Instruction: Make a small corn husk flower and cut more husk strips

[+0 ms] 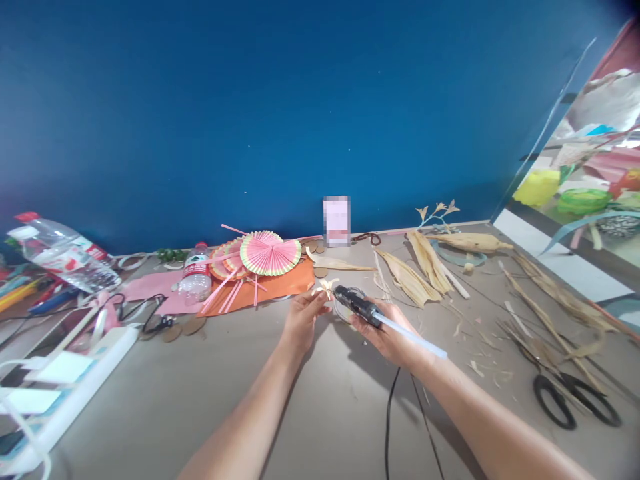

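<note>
Bare forearms (245, 417) stretch up from the bottom edge, over the grey-brown bench (330, 427), and the two hands come near each other in the middle. The left hand (306, 319) pinches a small pale flower-like piece (327, 287) between thumb and fingers, just above the bench. The right hand (380, 328) is wrapped round a black glue gun (357, 305) whose front end points at that piece — whether it touches, I cannot tell. A translucent stick (413, 335) juts from the back of the gun over the right wrist, and a black cord (389, 420) runs down the bench between the forearms.

To the right lie dry tan husks (410, 277) among scraps and thin strips, with black-handled scissors (554, 401) nearer the camera. Farther back, a pale blue stem (436, 217) carries small tan blossoms.

On the left, pleated pink paper fans (271, 253) rest over an orange sheet (306, 277), next to a clear bottle (196, 275) that stands upright on pink paper (143, 287). Brown discs (194, 325) lie in front of the sheets. A white power strip (117, 341) with plugs in it slants along the left side. Behind everything rises a deep blue wall (300, 127) — a blurred-out card (337, 221) stands at its foot.
</note>
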Motion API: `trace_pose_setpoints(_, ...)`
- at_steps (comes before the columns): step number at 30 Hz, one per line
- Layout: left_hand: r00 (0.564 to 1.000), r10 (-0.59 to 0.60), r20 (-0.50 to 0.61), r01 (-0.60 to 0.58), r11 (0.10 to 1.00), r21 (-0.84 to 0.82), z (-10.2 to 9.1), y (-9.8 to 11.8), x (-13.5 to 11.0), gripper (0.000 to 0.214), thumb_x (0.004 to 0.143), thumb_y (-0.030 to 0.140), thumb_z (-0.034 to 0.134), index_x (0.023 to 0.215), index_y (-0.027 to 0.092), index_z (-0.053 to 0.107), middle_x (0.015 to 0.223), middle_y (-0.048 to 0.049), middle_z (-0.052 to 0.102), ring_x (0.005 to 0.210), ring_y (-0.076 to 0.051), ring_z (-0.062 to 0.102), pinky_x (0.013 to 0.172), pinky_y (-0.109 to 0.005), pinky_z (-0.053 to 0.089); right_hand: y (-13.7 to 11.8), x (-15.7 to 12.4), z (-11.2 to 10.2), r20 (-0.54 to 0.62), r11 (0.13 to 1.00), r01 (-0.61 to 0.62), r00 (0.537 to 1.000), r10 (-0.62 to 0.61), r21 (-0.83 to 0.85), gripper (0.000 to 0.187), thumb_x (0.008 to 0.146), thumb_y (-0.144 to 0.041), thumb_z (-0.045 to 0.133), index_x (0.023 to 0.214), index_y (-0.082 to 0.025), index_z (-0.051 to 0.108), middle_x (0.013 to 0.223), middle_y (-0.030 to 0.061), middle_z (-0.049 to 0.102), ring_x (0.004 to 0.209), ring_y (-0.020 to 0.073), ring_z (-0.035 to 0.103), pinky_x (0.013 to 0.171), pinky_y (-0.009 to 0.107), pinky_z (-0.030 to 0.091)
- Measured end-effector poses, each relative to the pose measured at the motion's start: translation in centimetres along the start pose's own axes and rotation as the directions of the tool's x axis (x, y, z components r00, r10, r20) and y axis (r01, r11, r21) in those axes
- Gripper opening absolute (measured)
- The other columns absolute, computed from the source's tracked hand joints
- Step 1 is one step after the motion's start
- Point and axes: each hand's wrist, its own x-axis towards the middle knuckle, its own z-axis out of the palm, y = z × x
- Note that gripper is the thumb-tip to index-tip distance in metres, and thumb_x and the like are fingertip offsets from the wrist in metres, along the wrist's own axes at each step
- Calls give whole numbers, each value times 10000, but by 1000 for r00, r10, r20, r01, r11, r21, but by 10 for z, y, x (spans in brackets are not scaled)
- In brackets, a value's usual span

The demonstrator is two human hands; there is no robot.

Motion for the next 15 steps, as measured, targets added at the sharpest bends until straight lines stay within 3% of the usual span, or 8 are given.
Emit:
trace_pose_setpoints(7, 999, -36, -10, 36, 999, -34, -1, 4, 0, 186, 579, 321, 700, 610, 153, 626, 701, -26, 572, 699, -128, 534, 598, -224, 451, -3, -1, 0, -31, 997, -11, 999, 13, 73, 273, 787, -433, 457, 681, -188, 512, 528, -24, 508, 453, 103, 435, 456, 217, 350)
trace_pose_setpoints(15, 995, -89, 43, 95, 984, -152, -1, 5, -3, 165, 577, 275, 705, 571, 163, 583, 646, 4, 562, 605, -92, 518, 611, -236, 463, 0, -3, 4, 44, 966, -91, 996, 82, 244, 378, 783, -474, 456, 556, -172, 478, 409, -40, 421, 390, 86, 403, 410, 206, 355)
